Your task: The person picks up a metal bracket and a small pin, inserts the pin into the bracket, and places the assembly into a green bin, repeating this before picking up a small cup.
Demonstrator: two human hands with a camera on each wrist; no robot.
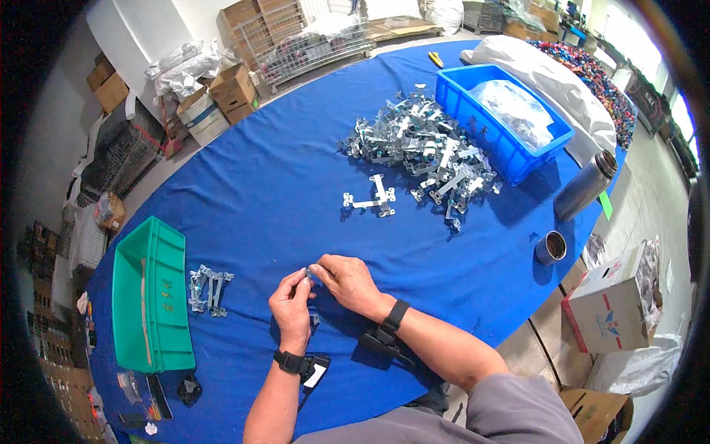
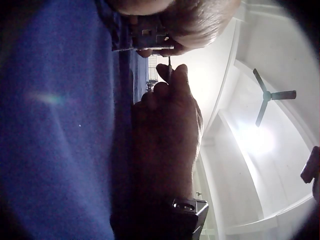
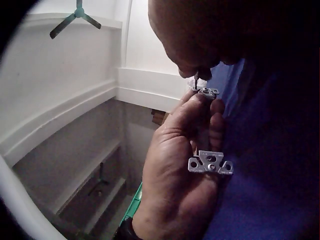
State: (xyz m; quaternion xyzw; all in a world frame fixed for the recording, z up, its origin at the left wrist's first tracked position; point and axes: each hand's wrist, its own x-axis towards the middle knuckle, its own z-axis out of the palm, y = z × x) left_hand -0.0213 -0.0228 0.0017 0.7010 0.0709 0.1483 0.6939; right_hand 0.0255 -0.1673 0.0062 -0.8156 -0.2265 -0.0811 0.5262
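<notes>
Near the front of the blue-covered table, my left hand (image 1: 291, 305) holds a metal bracket (image 3: 211, 164) with its thumb and curled fingers. One flat, holed end of it lies over the palm in the right wrist view; the other end shows at the fingertips. My right hand (image 1: 353, 284) meets that far end from the right, its thumb and finger pinching a small thin metal piece (image 3: 196, 79) upright over it. What this small piece is, I cannot tell. Several similar brackets (image 1: 209, 288) lie together left of my hands. Further back lies a loose group of brackets (image 1: 373, 200).
A large heap of brackets (image 1: 421, 140) covers the table's back middle, beside a blue bin (image 1: 473, 96) holding a plastic bag. At the left stands a green bin (image 1: 166, 296). A steel flask (image 1: 584, 185) and its cup (image 1: 551, 248) stand near the right edge.
</notes>
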